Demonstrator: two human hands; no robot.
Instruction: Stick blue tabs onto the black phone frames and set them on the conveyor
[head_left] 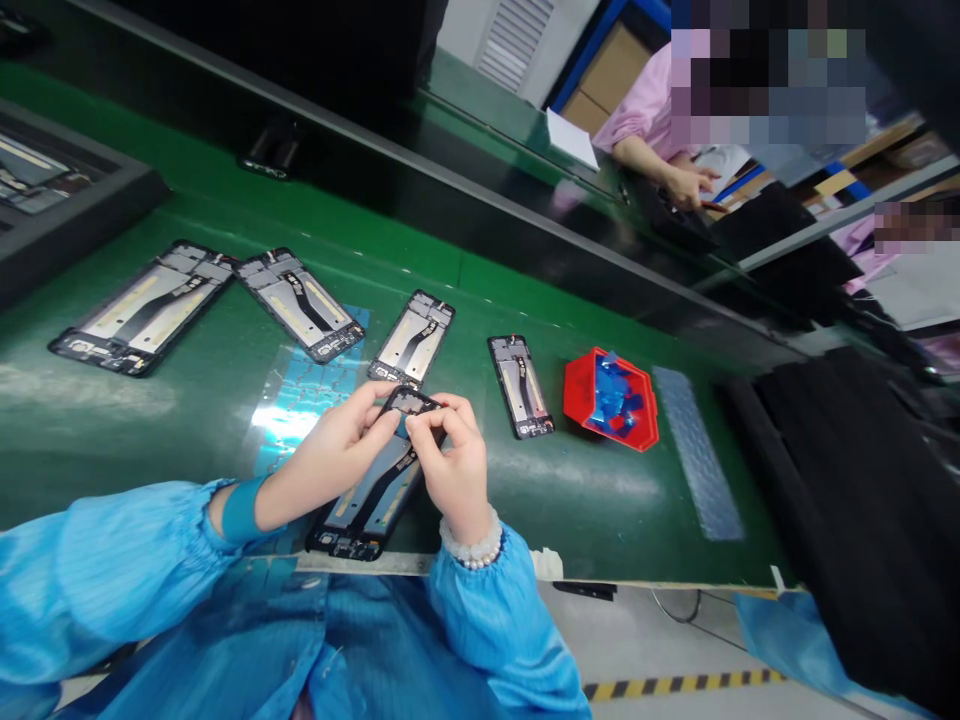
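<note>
Upper left of the frame: a dark tray (112, 195) sits on the green belt (225, 420), with parts inside too cut off to identify.

Left of centre: four phone frames lie flat on the belt in a row, each apart from the next. The first frame (142, 308) is the largest in view; the second frame (300, 304) lies just beside it, their upper corners near. Below these, a clear blue sheet (300, 400) rests on the belt, catching glare. The third frame (412, 340) lies at the sheet's upper right edge.

Lower centre: the left hand (330, 458), in a blue sleeve (105, 570), closes around the left edge of the held frame (375, 490), thumb and fingers curled at its upper end. The right hand (454, 460), wearing a bead bracelet (471, 548), pinches the same upper end, fingertips pressed together on the frame's top right corner. Both hands are closed on it. The held frame is tilted, its lower end near the belt edge; contact there cannot be told.

Right of centre: the fourth frame (521, 386) lies alone. Near it stands a red bin (577, 390) holding blue scraps (611, 395). Just beyond lies a grey strip (697, 455).

Right edge: black foam (862, 500) covers the belt. Upper right, a co-worker's hand (686, 183), in a pink sleeve, rests on a far bench.
</note>
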